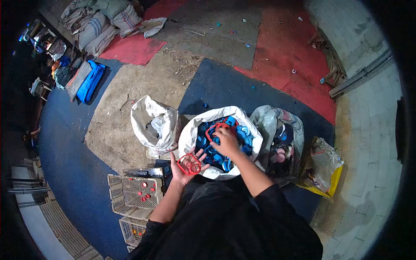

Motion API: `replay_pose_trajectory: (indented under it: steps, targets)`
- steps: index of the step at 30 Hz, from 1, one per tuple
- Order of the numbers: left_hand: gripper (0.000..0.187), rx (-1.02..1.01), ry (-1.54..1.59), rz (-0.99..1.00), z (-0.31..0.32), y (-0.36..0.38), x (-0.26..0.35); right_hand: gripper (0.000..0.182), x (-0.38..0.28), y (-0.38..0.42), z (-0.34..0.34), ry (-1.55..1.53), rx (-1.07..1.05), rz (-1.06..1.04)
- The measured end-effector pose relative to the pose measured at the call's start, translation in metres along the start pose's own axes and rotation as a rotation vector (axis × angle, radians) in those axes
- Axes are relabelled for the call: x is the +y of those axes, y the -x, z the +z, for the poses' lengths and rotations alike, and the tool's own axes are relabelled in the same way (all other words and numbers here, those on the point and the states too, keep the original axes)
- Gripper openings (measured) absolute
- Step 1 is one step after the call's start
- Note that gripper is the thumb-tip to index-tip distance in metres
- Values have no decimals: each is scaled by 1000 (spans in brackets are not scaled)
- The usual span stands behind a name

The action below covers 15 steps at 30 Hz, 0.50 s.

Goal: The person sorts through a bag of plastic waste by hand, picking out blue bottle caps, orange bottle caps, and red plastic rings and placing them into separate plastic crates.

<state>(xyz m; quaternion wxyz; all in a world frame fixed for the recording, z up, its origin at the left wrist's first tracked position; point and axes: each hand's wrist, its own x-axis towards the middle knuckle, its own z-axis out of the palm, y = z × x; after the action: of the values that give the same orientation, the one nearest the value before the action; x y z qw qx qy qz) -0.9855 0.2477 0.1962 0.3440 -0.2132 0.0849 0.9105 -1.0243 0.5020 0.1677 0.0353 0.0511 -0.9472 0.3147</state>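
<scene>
A white woven sack (190,134) full of blue plastic caps (226,164) stands open right in front of me. My left hand (184,173) is palm up at the sack's near left edge, fingers spread, with a red plastic handle (181,161) resting on it. Smaller red ring-like pieces seem to lie on the palm too. Over the caps, my right hand (226,143) reaches in with bent fingers at another red plastic handle (209,131). Its fingertips are partly hidden, but they appear to pinch that handle.
Left stands a white sack (141,108) with pale contents; right, a greyish sack (299,130) with mixed pieces and a yellow-edged bag (336,180). Plastic crates (113,197) with red caps (144,184) sit lower left. Stuffed sacks (95,32) are piled far back beside a wall.
</scene>
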Motion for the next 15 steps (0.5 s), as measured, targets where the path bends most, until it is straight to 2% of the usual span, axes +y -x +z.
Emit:
replay_pose_trajectory:
  steps: [3,5,6,9,10,13,15]
  targets:
    - [108,36,2,54,-8,-4,-2,48,-18,19,39,124,-46,-15]
    - [108,60,-30,62,-7,-4,-2,49,-19,33,47,91,-170,13]
    - [108,39,-52,58,-6,-3,-3,43,-19,42,47,84,-118,-11]
    - [108,81,-69,31,-6,0,-3,36,-7,70,32,66,-163,7]
    - [107,107,-94,32,-5,1,-4,31,-4,80,22,50,-63,-40]
    - [105,104,-217,45,-8,1,-8,29,-9,100,-15,9,67,-59]
    - [99,83,-236,19,-12,-3,-11,32,-7,111,-30,-83,61,-35]
